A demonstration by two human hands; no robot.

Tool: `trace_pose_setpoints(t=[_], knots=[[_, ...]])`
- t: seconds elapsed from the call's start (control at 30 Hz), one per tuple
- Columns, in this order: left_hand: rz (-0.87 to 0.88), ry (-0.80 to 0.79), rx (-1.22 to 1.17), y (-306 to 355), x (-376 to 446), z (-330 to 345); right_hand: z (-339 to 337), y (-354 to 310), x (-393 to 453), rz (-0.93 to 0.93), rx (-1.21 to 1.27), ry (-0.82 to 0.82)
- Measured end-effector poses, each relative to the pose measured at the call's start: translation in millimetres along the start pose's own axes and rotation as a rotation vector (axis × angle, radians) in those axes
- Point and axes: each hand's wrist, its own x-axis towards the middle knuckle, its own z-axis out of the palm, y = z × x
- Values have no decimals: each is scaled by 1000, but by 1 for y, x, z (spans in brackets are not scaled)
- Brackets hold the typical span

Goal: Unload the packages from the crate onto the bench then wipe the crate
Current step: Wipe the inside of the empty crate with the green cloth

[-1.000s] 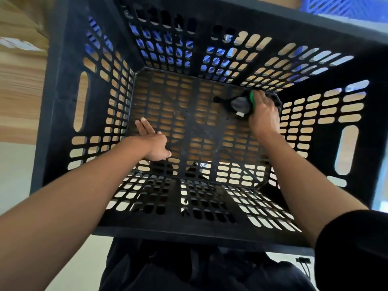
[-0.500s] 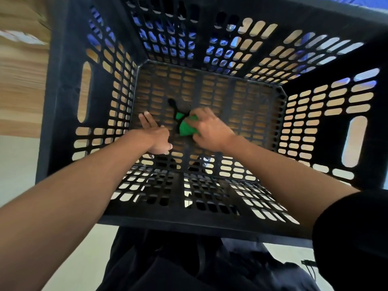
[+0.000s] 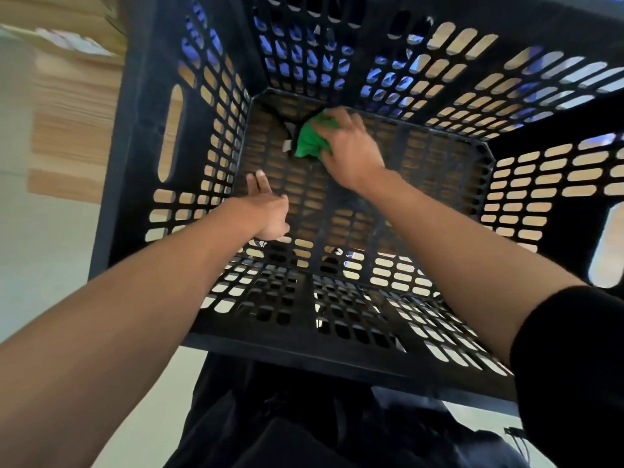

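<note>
I look down into a black slotted plastic crate (image 3: 138,136) with no packages inside. My right hand (image 3: 351,150) grips a green and black cloth (image 3: 309,141) and presses it on the crate floor near the far left corner. My left hand (image 3: 266,211) rests on the floor by the left wall, two fingers straight and the others hidden under the palm. Both forearms reach down over the near rim.
A wooden bench surface (image 3: 67,136) lies to the left of the crate, with blurred paper on it. Something blue shows through the far wall slots (image 3: 304,59). Pale floor (image 3: 40,251) is at lower left and my dark trousers (image 3: 304,427) stand below the near rim.
My right hand swept the cloth from the far right corner across to the middle left, then up toward the far left corner. My left hand stayed by the left wall.
</note>
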Motion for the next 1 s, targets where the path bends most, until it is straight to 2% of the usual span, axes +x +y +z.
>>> trace_pose_setpoints(t=[0.07,0.17,0.47,0.63,0.77,0.87,0.93,1.0], knots=[[3,-3,-11,1,1,1,14,-15,0,-1,-78,-89],[-1,-7,-22,5,3,0,24,-17,-14,-27,-76,-137],[-30,11,-74,6,3,3,52,3,-109,-358,-6,-459],[-24,0,-69,5,3,4,47,1,-101,-278,105,-577],[-26,5,-10,3,5,3,31,-4,-78,-189,202,-544],[-26,5,63,0,4,1,12,8,-61,-127,307,-331],[-33,22,113,-3,0,0,3,23,-49,-93,291,-155],[-34,62,181,-8,-5,-2,3,33,-42,-84,232,-71]])
